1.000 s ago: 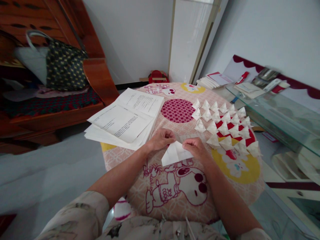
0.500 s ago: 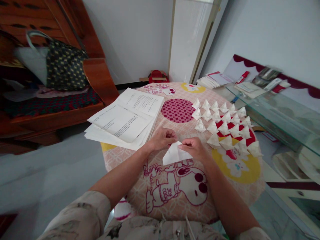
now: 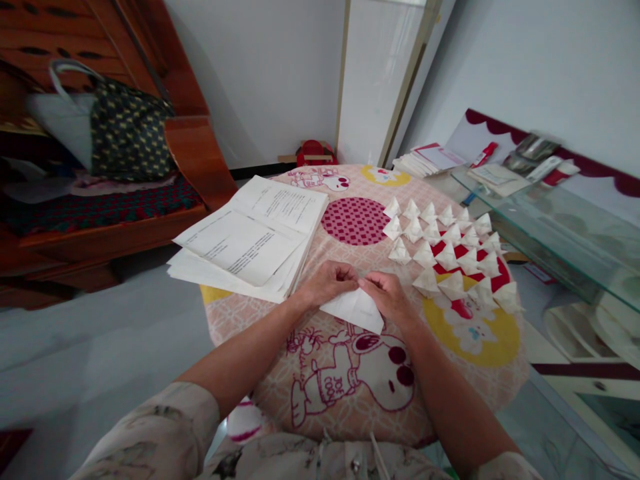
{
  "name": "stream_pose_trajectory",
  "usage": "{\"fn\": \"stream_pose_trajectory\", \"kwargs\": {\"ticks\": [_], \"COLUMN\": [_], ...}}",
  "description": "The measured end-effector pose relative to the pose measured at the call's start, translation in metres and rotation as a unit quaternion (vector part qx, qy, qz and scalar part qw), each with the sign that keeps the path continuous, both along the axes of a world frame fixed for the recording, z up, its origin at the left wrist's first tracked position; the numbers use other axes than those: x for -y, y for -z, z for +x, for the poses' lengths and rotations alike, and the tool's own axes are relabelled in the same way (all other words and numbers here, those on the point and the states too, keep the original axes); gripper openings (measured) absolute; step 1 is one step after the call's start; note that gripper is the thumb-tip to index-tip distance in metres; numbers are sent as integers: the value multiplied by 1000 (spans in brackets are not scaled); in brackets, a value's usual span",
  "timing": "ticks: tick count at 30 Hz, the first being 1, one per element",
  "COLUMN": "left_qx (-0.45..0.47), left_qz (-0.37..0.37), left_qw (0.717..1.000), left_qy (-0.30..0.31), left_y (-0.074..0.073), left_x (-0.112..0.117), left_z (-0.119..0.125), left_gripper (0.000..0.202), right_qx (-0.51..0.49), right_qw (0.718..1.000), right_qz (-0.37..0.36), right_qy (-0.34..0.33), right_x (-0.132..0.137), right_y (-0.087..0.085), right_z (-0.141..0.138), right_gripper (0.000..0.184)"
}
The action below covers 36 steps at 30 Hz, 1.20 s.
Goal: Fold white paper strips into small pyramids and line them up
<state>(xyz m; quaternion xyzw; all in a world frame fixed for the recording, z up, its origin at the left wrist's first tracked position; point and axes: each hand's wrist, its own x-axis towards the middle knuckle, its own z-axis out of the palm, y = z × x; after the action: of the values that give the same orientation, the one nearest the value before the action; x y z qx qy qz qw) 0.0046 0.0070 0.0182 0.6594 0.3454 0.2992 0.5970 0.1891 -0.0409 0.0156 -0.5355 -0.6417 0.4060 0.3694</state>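
A folded white sheet of paper (image 3: pixel 356 309) is between my two hands, over the near middle of the round table. My left hand (image 3: pixel 331 280) pinches its upper left edge, fingers curled. From the other side my right hand (image 3: pixel 384 292) grips the top, thumb and fingertips closed on it close to the left fingertips. The paper's lower edge slants down to the right; its top is hidden behind my fingers. Several small folded paper shapes (image 3: pixel 424 255) with pointed tops stand in rows to the right of my right hand.
A stack of printed sheets (image 3: pixel 235 243) lies left of my hands, partly past the table's edge. The patterned cloth (image 3: pixel 280 360) covers the table. A glass shelf (image 3: pixel 560 227) stands close on the right. A wooden bench (image 3: pixel 200 150) with a bag (image 3: pixel 131 130) is at the left.
The folded paper has turned, so its lower corner now points right instead of left. My left hand has closed onto the paper, and both hands' fingertips have come together at its top.
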Motion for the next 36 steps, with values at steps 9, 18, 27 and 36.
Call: {"fn": "stream_pose_trajectory", "kwargs": {"ticks": [9, 18, 27, 36], "left_qx": [40, 31, 56, 61], "left_qz": [-74, -79, 0, 245], "left_qw": [996, 995, 998, 961], "left_qy": [23, -53, 12, -114], "left_y": [5, 0, 13, 1], "left_x": [-2, -12, -11, -5], "left_z": [-3, -24, -11, -17], "left_gripper": [20, 18, 32, 11], "right_qx": [-21, -75, -55, 72], "right_qw": [999, 986, 994, 938], "right_qz": [9, 56, 40, 328], "right_qy": [27, 137, 81, 82], "right_x": [1, -2, 0, 8], "right_y": [-4, -2, 1, -14], "right_z": [11, 34, 22, 8], "right_gripper": [39, 40, 39, 16]}}
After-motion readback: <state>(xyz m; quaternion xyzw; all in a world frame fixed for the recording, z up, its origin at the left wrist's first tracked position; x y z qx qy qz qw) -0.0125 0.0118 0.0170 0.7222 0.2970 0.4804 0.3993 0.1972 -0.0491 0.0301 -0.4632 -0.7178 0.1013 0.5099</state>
